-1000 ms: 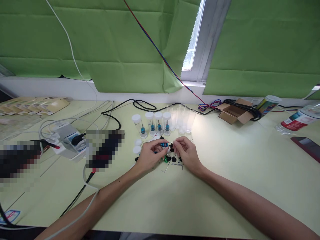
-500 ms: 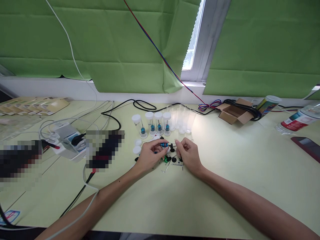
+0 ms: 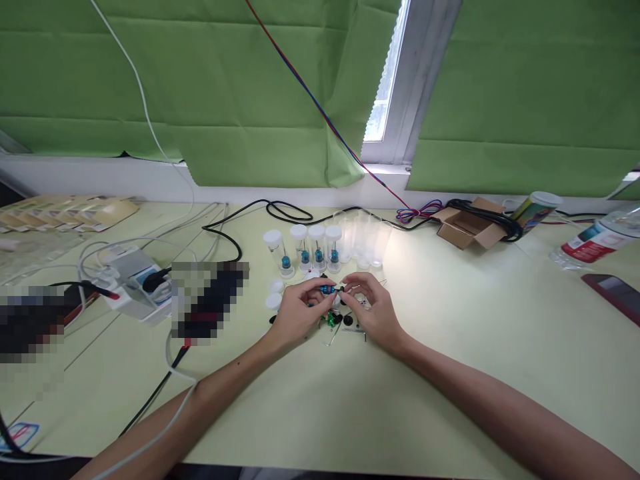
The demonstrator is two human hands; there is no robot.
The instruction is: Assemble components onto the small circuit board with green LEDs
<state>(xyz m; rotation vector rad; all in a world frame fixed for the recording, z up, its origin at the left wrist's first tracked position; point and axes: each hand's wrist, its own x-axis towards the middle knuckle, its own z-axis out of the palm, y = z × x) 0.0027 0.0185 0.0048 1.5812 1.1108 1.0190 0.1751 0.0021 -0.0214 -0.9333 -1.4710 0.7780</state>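
My left hand [image 3: 299,312] pinches a small blue cylindrical metal part [image 3: 327,289] between thumb and fingertips, its black end [image 3: 341,289] pointing right. At that black end, the thumb and fingers of my right hand [image 3: 376,312] are closed together. Below the hands lie a small green part [image 3: 331,320], a black disc [image 3: 348,321] and a thin L-shaped hex key [image 3: 332,335]. White caps [image 3: 273,301] rest left of my left hand. Behind stand several clear tubes with white lids [image 3: 317,248], each with a blue part inside.
Empty clear tubes [image 3: 369,243] stand beside the filled ones. A small cardboard box [image 3: 463,233] with black cable, a can [image 3: 537,212], a water bottle [image 3: 597,240] and a phone [image 3: 613,293] are at right. At left are a power strip [image 3: 135,287], cables and envelopes [image 3: 65,212].
My right hand has moved slightly left, and its fingers have come onto the black end of the blue part. My left hand stays nearly still.
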